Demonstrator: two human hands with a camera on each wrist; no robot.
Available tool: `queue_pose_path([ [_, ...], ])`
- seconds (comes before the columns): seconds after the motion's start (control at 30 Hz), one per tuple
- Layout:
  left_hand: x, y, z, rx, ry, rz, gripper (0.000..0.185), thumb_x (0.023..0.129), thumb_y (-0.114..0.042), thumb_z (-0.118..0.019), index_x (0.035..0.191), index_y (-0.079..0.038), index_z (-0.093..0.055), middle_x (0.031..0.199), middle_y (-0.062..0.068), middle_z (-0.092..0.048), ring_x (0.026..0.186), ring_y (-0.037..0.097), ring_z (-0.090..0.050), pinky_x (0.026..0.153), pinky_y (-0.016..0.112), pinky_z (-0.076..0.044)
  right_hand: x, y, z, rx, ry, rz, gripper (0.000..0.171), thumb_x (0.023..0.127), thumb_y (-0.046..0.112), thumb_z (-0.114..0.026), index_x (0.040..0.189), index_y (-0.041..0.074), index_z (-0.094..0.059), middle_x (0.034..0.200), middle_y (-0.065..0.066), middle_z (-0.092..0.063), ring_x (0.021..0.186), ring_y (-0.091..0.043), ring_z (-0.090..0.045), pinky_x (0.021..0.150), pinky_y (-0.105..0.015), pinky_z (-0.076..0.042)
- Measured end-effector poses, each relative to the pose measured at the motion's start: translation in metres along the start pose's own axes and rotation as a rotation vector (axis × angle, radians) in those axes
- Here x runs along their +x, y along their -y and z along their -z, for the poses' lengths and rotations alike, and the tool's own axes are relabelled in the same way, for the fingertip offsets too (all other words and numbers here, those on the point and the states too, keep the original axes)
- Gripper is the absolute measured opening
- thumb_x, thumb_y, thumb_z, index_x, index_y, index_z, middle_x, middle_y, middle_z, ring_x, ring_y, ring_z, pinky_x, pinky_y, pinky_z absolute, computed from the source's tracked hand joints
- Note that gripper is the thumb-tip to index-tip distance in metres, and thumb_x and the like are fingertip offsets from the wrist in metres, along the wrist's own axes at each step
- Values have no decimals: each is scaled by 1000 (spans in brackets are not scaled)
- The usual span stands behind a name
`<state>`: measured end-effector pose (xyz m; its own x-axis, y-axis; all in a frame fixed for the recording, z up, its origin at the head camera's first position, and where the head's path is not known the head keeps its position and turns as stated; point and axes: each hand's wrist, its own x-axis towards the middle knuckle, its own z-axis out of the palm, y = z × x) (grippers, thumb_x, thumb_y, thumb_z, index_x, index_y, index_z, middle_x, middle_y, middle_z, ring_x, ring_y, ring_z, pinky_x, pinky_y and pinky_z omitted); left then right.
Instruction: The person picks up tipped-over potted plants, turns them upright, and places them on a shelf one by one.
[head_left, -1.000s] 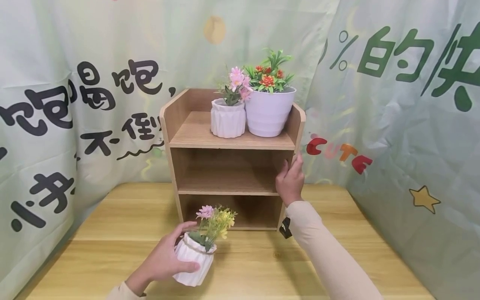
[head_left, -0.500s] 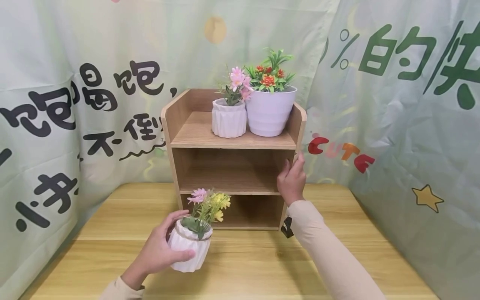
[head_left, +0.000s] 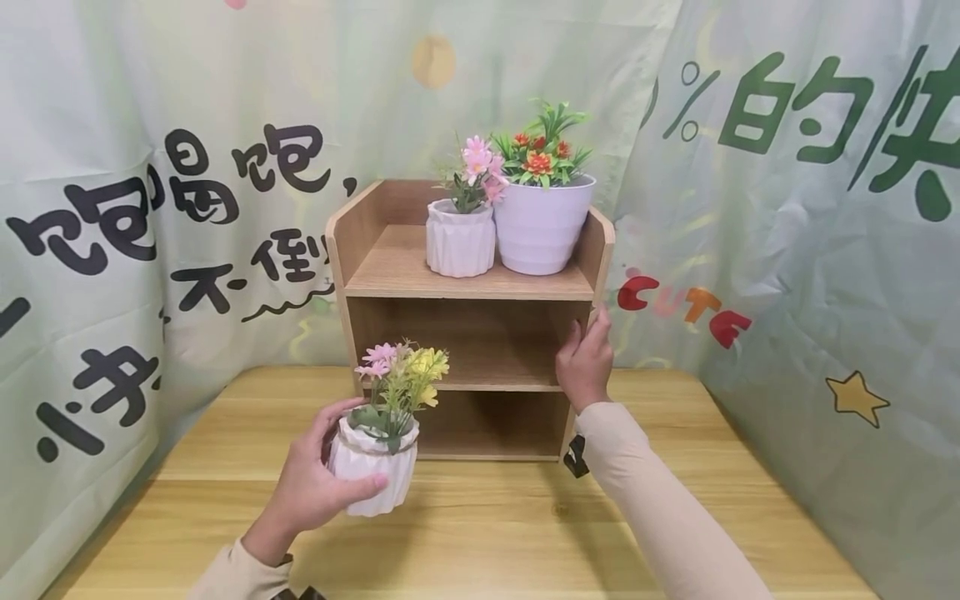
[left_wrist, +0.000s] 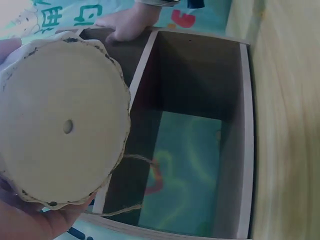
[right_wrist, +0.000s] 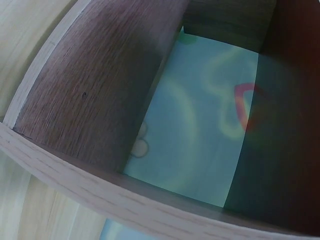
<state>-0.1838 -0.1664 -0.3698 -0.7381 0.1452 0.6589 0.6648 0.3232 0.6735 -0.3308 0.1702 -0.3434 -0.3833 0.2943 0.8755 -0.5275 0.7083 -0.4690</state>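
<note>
My left hand holds a small white fluted flowerpot with pink and yellow artificial flowers, fingers round its far side and thumb across the front. The pot is raised over the table, in front of the lower part of a wooden shelf. Its pale underside with a small central mark faces the left wrist camera, and loose twine hangs beside it. With the right hand I grip the shelf's right side panel at the middle level. That hand is hidden in the right wrist view.
On the top board stand a small white pot with pink flowers and a larger white pot with red-orange flowers. Under them are two open compartments. A printed cloth hangs behind the wooden table.
My left hand has lifted the pot upward and slightly left, and the pot stands more upright. The right hand keeps its grip on the shelf's side.
</note>
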Motion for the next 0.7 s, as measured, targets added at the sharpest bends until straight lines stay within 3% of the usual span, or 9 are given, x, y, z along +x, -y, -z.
queue_pose_path([
  [0.33, 9, -6, 0, 4, -56, -64, 92, 51, 2, -90, 132, 1, -46, 109, 16, -64, 89, 12, -62, 70, 30, -55, -1, 0, 1, 0, 0, -9, 42, 98, 10, -49, 135, -4, -34, 103, -36, -59, 92, -53, -60, 82, -60, -48],
  [0.53, 17, -9, 2, 3, -75, -159, 86, 48, 5, -88, 126, 2, -53, 109, 20, -62, 86, 12, -62, 64, 28, -56, -1, -1, 1, -1, -9, -3, 42, 97, 9, -50, 135, -3, -35, 100, -36, -59, 90, -53, -60, 80, -61, -48],
  [0.7, 24, -10, 4, -26, -97, -219, 85, 46, 8, -87, 124, 6, -54, 118, 25, -59, 89, 11, -62, 66, 25, -56, -1, -1, 0, 0, -8, 1, 42, 98, 10, -50, 135, -3, -34, 101, -36, -59, 90, -53, -60, 81, -61, -48],
])
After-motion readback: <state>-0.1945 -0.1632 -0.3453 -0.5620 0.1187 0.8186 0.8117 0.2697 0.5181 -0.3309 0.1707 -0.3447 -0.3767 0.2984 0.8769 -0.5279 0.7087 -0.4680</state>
